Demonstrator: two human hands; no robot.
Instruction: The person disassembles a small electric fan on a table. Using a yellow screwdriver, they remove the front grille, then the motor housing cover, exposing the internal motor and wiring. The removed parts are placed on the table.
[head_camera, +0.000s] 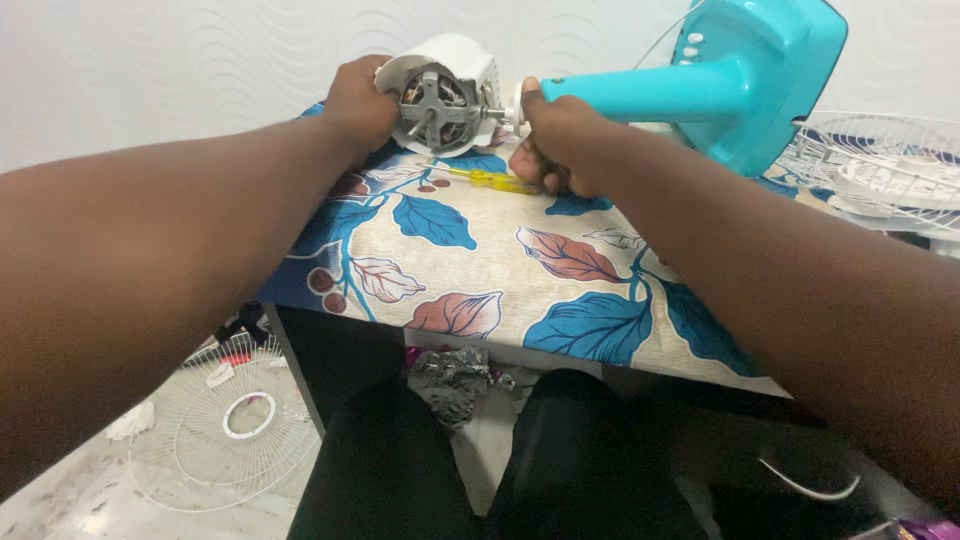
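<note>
Two hands were at work at the far edge of the worktop, which wore a cloth printed with blue and rust leaves. Left hand, at 11 o'clock: grip clenched round the white housing of a fan motor, open face and metal shaft turned toward the wearer. Right hand, at 12 o'clock: grip closed on the neck of a turquoise fan stand where it met the motor, the stand lying tilted toward 2 o'clock. Yellow screwdriver: flat on the cloth just under both hands. White wire guard: at 3 o'clock on the worktop. Second wire guard: on the floor at 8 o'clock.
</note>
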